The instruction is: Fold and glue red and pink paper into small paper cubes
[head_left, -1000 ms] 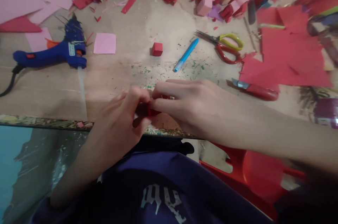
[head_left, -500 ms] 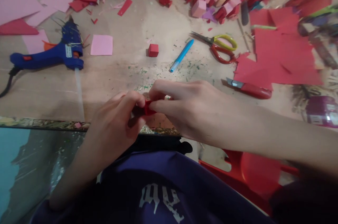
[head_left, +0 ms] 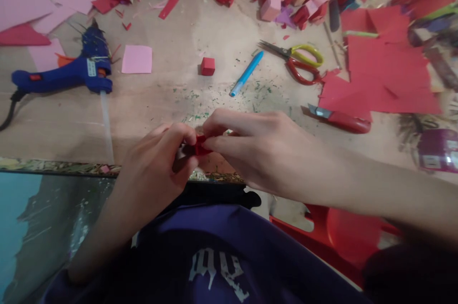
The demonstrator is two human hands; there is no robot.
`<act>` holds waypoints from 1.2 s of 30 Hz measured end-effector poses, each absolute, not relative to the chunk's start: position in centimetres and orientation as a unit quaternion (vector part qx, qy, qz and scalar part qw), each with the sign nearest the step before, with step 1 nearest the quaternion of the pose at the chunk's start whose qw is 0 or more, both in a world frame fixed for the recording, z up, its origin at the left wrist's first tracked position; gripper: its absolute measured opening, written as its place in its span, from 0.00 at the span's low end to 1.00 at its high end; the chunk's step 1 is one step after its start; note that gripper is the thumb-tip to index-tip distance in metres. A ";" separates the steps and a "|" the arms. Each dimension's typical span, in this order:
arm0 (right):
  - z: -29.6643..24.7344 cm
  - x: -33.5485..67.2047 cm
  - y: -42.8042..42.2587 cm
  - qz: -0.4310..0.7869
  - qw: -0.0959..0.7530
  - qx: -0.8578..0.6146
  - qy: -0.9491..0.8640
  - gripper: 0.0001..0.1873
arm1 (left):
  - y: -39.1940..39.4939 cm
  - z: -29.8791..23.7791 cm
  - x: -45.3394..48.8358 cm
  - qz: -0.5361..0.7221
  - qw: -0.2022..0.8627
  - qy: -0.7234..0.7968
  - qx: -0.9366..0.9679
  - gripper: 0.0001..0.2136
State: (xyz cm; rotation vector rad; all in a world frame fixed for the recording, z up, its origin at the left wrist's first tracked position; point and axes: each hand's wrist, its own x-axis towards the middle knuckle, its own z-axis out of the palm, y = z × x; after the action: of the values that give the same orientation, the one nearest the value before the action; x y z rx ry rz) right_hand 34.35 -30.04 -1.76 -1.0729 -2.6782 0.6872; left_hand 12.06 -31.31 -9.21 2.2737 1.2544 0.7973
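Between my two hands, close to the table's front edge, is a small folded red paper piece (head_left: 201,145), mostly covered by fingers. My left hand (head_left: 157,163) pinches its left side with thumb and forefinger. From the right, my right hand (head_left: 257,146) presses thumb and fingertips on the same piece. Beyond the hands sits a small red paper cube (head_left: 207,66). A blue pen (head_left: 246,74) lies to the right of that cube, and a square of pink paper (head_left: 137,59) lies to its left.
A blue glue gun (head_left: 64,75) with a glue stick lies at left. Scissors (head_left: 295,58), a red utility knife (head_left: 343,120) and red paper sheets (head_left: 386,65) lie at right. Many pink and red paper cubes (head_left: 270,8) are heaped at the back. Green shavings dot the tabletop (head_left: 153,99).
Both hands stay almost in place around the red paper piece, with only slight finger movement. The whole view has shifted a little.
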 end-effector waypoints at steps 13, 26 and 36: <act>-2.4 34.0 -29.6 0.281 0.125 -0.385 -0.870 0.15 | -31.4 -9.3 12.1 0.277 0.227 0.463 0.811 0.10; -2.2 32.7 -29.2 0.209 0.029 -0.411 -0.887 0.12 | -31.0 -8.9 12.1 0.264 0.230 0.445 0.824 0.15; -2.6 32.2 -28.7 0.243 0.024 -0.466 -0.850 0.10 | -31.0 -8.8 12.2 0.266 0.216 0.441 0.829 0.14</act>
State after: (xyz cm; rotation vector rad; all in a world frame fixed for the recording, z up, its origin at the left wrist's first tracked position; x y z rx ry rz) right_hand 32.22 -28.74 -2.58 -1.4427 -2.6323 0.7521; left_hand 12.25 -31.04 -8.77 2.2992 1.2228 0.7377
